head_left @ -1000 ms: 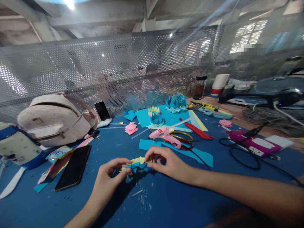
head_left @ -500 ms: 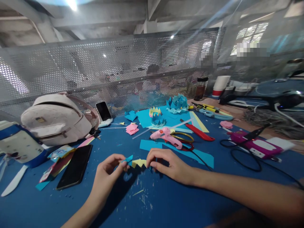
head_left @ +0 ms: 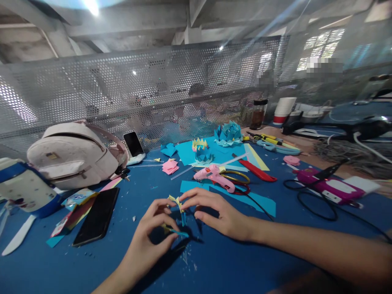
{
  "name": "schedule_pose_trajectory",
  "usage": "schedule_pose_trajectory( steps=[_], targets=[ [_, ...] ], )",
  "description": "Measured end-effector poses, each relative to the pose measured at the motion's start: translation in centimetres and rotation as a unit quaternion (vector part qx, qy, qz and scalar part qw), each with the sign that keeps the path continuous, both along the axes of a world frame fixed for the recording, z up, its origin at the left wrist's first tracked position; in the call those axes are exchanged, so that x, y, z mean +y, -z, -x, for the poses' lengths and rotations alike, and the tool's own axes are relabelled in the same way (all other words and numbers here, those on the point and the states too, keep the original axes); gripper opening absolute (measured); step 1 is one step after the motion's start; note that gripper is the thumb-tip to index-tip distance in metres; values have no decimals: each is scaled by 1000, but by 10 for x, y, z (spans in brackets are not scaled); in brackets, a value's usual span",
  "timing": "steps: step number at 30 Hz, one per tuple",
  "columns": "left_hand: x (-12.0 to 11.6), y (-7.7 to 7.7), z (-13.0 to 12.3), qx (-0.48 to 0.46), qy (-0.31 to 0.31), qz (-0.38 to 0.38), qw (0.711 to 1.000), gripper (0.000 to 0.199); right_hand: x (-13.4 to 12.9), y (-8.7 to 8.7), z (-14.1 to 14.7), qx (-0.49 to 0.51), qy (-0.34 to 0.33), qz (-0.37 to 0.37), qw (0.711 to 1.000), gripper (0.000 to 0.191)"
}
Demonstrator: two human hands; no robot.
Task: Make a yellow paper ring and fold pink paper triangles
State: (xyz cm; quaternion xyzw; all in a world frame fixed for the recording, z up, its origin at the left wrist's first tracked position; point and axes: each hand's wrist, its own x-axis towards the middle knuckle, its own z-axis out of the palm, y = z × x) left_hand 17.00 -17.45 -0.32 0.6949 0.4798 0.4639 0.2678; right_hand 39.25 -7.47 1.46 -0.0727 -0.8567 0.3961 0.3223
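Note:
A folded paper strip with yellow points and blue ends (head_left: 183, 219) is bent into a curve low over the blue table. My left hand (head_left: 154, 226) pinches one blue end between thumb and fingers, while its other fingertips curl round the yellow part. At the far side of the curve, the fingertips of my right hand (head_left: 216, 210) touch the yellow edge; its thumb stands apart from the fingers and the paper. Part of the strip is hidden behind my left fingers. Just beyond my right hand lie a blue paper sheet (head_left: 257, 200) and a pink glue gun (head_left: 214, 176).
Blue paper flowers (head_left: 229, 134) and a red-handled cutter (head_left: 257, 169) lie farther back. A black phone (head_left: 96, 216), a white backpack (head_left: 73, 155) and a bottle (head_left: 24, 183) are at the left. A magenta device (head_left: 330, 185) with a black cable sits at right.
The strip was stretched straight between both hands and is now bent round. My left hand has moved right and nearer, and my right thumb has come away from the paper.

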Motion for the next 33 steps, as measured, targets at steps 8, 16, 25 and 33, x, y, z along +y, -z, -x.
schedule_pose_trajectory(
  steps=[8, 16, 25, 33],
  targets=[
    [-7, 6, -8, 94, 31, -35, 994, 17, -1, 0, 3, 3, -13, 4, 1000, 24],
    [-4, 1, -4, 130, 12, -98, 987, 13, -6, 2, 3, 4, -12, 44, 999, 21],
    [-8, 4, -2, 172, -35, -210, 962, 26, -14, 12, 7, -64, -51, 189, 979, 51],
    [-5, 10, -9, 204, -4, -225, 953, 33, -7, 16, 12, 4, -19, 185, 983, 9]
  ],
)
